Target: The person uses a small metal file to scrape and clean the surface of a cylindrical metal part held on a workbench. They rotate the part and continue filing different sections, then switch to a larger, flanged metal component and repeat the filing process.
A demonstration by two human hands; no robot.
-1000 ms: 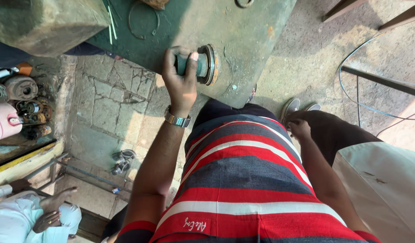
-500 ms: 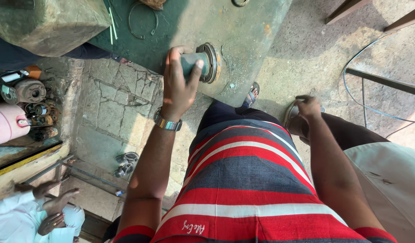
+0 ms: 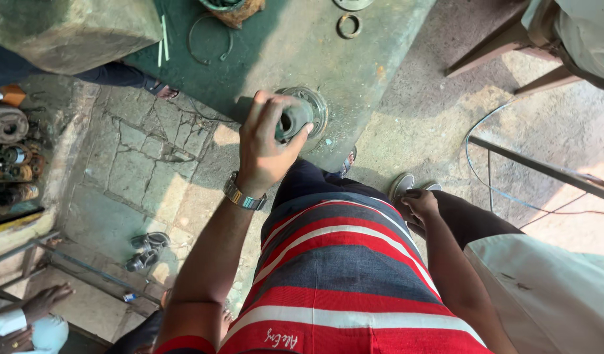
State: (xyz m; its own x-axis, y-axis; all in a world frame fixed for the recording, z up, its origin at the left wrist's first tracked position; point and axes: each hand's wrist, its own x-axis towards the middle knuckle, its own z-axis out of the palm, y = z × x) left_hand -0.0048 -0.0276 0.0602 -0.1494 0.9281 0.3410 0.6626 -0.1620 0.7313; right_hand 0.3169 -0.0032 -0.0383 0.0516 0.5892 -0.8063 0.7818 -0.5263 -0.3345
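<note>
My left hand (image 3: 266, 144), with a metal watch on its wrist, is closed around a green metal cylinder with a round flange (image 3: 306, 113). The part sits at the near edge of a green worktable (image 3: 354, 72). My right hand (image 3: 418, 204) hangs beside my thigh with its fingers curled and its back to the camera, so the palm is hidden. It is just above a grey shoe (image 3: 400, 185). I wear a red, grey and white striped shirt.
On the table lie a metal ring (image 3: 348, 25), a thin wire hoop (image 3: 210, 39) and a large dull block (image 3: 73, 29). A person in white (image 3: 551, 288) stands close on my right. Sandals (image 3: 145, 252), scrap parts (image 3: 7, 151), a cable (image 3: 492, 190) and another person's hands (image 3: 40, 305) are around.
My left hand has turned on the cylinder, tilting its open end toward me. My right hand has swung slightly at my side. The view has shifted a little.
</note>
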